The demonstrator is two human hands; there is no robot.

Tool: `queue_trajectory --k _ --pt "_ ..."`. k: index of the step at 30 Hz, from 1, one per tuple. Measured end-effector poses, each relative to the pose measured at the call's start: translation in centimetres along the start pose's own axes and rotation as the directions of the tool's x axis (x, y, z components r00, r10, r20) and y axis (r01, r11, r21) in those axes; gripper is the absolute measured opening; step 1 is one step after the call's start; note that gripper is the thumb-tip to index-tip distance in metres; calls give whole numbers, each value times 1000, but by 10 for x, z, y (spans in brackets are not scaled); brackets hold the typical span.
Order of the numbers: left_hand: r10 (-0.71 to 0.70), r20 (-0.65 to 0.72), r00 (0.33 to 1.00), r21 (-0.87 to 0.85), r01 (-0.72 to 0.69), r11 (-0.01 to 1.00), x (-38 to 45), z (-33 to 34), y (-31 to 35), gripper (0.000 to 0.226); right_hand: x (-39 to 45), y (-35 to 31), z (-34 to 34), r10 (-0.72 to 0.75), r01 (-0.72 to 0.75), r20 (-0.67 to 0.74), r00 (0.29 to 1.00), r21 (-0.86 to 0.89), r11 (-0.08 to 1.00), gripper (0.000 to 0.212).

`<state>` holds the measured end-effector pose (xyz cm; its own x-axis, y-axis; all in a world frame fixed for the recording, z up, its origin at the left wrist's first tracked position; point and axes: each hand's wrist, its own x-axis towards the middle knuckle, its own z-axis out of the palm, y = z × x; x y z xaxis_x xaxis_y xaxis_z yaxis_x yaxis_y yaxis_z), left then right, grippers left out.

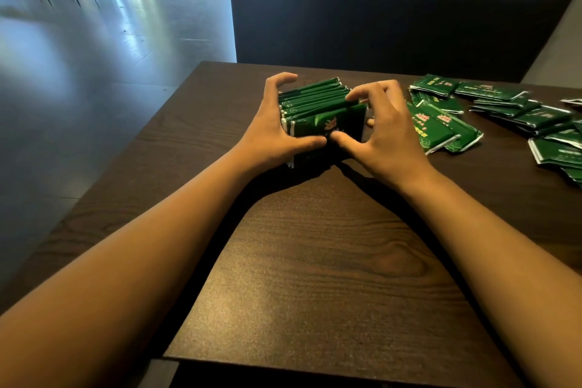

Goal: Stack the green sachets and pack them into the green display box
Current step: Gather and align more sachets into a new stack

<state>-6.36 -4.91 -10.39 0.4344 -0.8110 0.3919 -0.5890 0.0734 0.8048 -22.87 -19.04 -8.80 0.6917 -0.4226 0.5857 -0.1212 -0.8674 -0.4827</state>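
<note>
Stack of green sachets [318, 110] stood on edge on table [315, 261], gripped between left hand [277, 132] and right hand [384, 132], loose sachets [516, 113] scattered rightward.

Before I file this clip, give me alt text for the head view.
Both hands clasp an upright stack of green sachets standing on edge on a dark wooden table, the left hand and right hand squeezing it from either side. More loose sachets lie scattered flat to the right; no display box is visible.
</note>
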Motion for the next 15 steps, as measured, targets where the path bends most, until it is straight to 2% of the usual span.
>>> queue_trajectory --k 2,4,8,11,15 --pt "11 -14 1000 -5 -11 1000 -1 0 0 97 0 1 1 43 -41 -23 999 81 996 44" --pt "16 -14 1000 -19 -17 1000 -1 1 1 94 1 4 -2 146 -142 -9 989 206 968 46" --pt "18 53 998 -62 -15 998 -2 -1 5 99 3 8 -9 309 -332 127 943 462 822 62" --pt "8 115 993 -88 2 996 -2 0 8 105 1 4 -8 306 -385 234 923 561 733 55" --pt "7 150 989 -109 9 994 -3 4 12 111 -3 3 -4 287 -405 291 913 551 729 46"
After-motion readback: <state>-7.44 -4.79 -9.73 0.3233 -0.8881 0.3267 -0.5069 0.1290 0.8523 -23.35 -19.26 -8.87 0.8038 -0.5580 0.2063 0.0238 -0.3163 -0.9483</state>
